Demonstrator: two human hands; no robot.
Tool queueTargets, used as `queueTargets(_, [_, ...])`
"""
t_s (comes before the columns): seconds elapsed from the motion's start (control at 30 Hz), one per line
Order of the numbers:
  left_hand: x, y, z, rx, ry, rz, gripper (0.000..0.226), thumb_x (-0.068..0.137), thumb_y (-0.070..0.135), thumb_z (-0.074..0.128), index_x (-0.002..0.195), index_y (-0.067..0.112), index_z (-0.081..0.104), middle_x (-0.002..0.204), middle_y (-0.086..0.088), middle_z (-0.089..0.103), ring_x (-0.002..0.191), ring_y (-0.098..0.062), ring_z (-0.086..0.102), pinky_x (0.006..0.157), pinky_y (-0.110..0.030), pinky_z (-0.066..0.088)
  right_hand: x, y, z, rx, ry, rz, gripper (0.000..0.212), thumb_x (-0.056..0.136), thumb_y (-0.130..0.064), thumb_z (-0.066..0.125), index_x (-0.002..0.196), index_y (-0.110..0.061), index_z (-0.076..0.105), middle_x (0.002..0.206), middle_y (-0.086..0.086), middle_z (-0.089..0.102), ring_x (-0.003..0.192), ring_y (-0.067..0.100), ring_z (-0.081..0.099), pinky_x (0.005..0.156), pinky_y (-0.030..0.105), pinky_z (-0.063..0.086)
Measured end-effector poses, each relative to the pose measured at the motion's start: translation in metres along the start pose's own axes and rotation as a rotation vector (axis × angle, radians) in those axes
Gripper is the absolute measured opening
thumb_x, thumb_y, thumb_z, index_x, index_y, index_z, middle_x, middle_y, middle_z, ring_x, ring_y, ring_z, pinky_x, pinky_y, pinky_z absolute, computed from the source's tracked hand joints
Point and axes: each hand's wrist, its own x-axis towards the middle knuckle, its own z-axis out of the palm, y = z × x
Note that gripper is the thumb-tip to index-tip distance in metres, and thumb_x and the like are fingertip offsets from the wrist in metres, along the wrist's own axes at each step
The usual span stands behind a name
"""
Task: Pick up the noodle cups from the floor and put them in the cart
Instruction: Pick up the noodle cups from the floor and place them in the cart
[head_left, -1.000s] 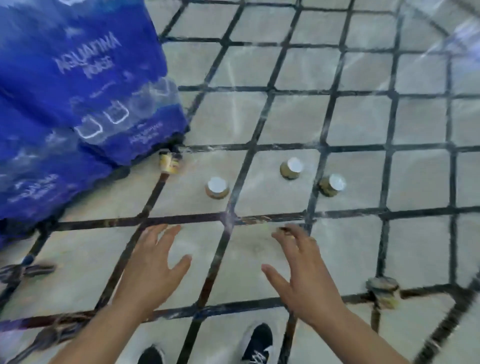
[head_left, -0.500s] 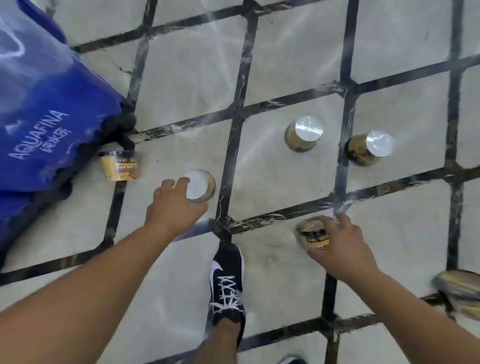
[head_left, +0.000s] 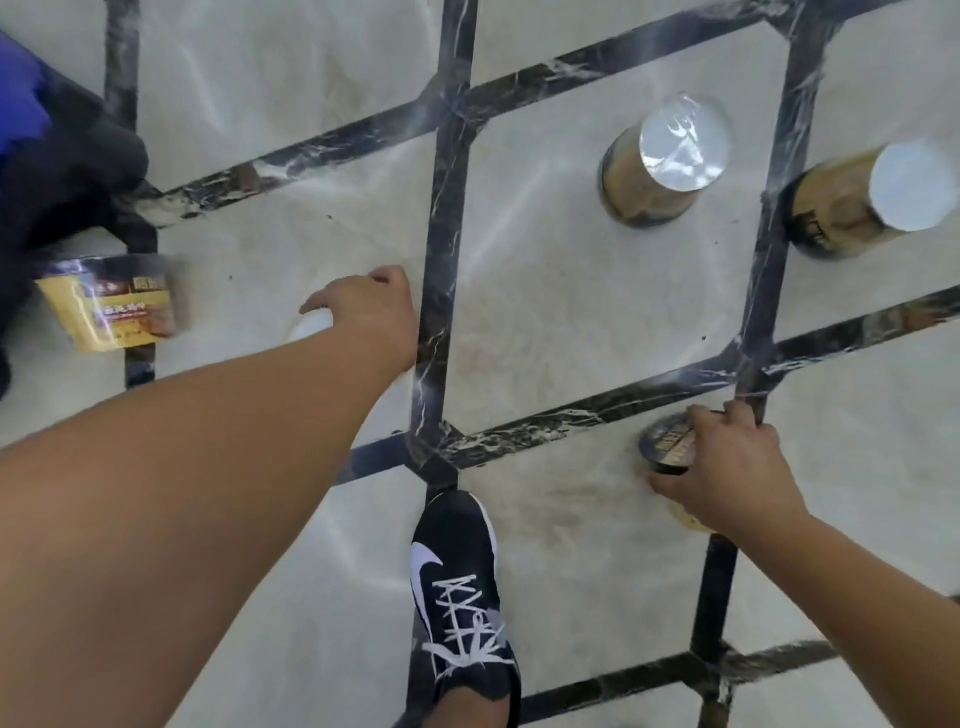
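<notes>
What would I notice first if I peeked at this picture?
Two bare arms reaching down to the tiled floor: the left hand covers a white-lidded noodle cup, and the right hand grips a dark-rimmed cup. Two more gold cups stand at the upper right, a yellow cup sits at the far left, and a black sneaker steps in below.

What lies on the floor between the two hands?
In the head view, only bare tile crossed by dark strips lies between the left hand and right hand; no cup.

Two cups (head_left: 660, 171) far right on floor (head_left: 545, 312), one cup (head_left: 111, 304) far left, shoe (head_left: 462, 597) between hands
</notes>
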Motion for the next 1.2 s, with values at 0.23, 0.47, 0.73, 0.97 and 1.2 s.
queueTargets(0.23, [-0.017, -0.033, 0.014, -0.024, -0.035, -0.015, 0.12, 0.073, 0.052, 0.082, 0.161, 0.016, 0.008, 0.134, -0.026, 0.054, 0.121, -0.046, 0.048, 0.093, -0.055, 0.052, -0.003, 0.0, 0.004, 0.035, 0.021, 0.015, 0.083, 0.067, -0.081, 0.065, 0.126, -0.023, 0.057, 0.12, 0.009, 0.053, 0.105, 0.034, 0.056, 0.088, 0.042, 0.054])
queueTargets(0.47, [-0.097, -0.063, 0.01, -0.386, 0.208, 0.119, 0.085, 0.069, 0.06, 0.079, 0.133, 0.02, 0.041, 0.128, -0.018, 0.036, 0.115, -0.039, 0.042, 0.074, -0.041, 0.044, -0.049, -0.033, -0.033, 0.137, 0.082, -0.127, 0.083, 0.071, -0.068, 0.08, 0.139, -0.029, 0.051, 0.14, 0.003, 0.044, 0.12, 0.035, 0.05, 0.082, 0.047, 0.056])
queueTargets(0.73, [-0.332, -0.145, 0.022, -1.132, 0.514, 0.086, 0.091, 0.069, 0.046, 0.085, 0.146, 0.034, 0.037, 0.129, 0.004, 0.022, 0.106, -0.02, 0.054, 0.078, -0.021, 0.048, -0.212, -0.108, -0.155, 0.355, 0.323, -0.537, 0.092, 0.067, -0.073, 0.078, 0.146, -0.039, 0.045, 0.153, -0.014, 0.035, 0.132, 0.019, 0.047, 0.089, 0.043, 0.058])
queueTargets(0.97, [-0.613, -0.28, 0.081, -1.481, 0.759, -0.187, 0.095, 0.062, 0.067, 0.07, 0.15, 0.052, 0.036, 0.143, 0.027, 0.019, 0.123, 0.008, 0.049, 0.104, -0.021, 0.047, -0.448, -0.195, -0.273, 0.401, 0.498, -1.005, 0.094, 0.053, -0.076, 0.08, 0.137, -0.038, 0.058, 0.149, -0.009, 0.045, 0.125, 0.028, 0.058, 0.095, 0.046, 0.056])
queueTargets(1.2, [-0.859, -0.397, 0.184, -1.513, 1.021, -0.558, 0.089, 0.057, 0.073, 0.075, 0.139, 0.067, 0.038, 0.142, 0.038, 0.026, 0.115, 0.019, 0.047, 0.089, -0.004, 0.038, -0.682, -0.325, -0.304, 0.412, 0.436, -1.44, 0.101, 0.05, -0.076, 0.076, 0.138, -0.029, 0.064, 0.144, 0.002, 0.058, 0.134, 0.013, 0.053, 0.108, 0.005, 0.032])
